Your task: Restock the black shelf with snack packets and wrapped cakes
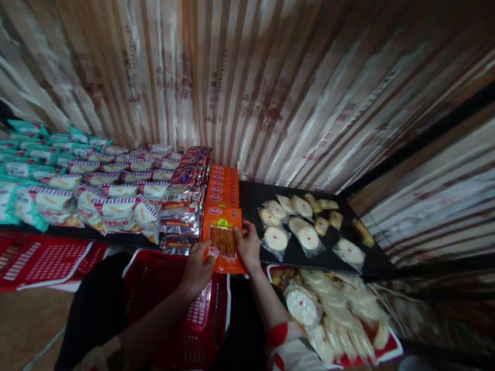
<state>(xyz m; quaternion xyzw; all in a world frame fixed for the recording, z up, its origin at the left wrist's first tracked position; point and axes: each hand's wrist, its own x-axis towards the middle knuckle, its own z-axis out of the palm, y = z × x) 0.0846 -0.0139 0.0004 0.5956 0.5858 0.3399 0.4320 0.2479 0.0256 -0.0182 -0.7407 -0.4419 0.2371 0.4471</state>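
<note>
An orange snack packet (222,244) with a clear window showing brown sticks lies at the front of the shelf. My left hand (198,269) grips its lower left side, and my right hand (248,247) grips its right edge. Behind it, more orange packets (224,186) overlap in a row. Directly left stands a row of dark purple and silver packets (183,197). To the right of my right hand lie round white items in clear wrap (276,239).
Striped bags (115,214) and teal bags (1,201) fill the shelf's left side. Small yellowish packs (335,219) lie on the black shelf (250,200) at right. Below are a red basket (152,284) between my knees and a basket of wrapped white goods (340,315). Striped sheeting (222,79) hangs behind.
</note>
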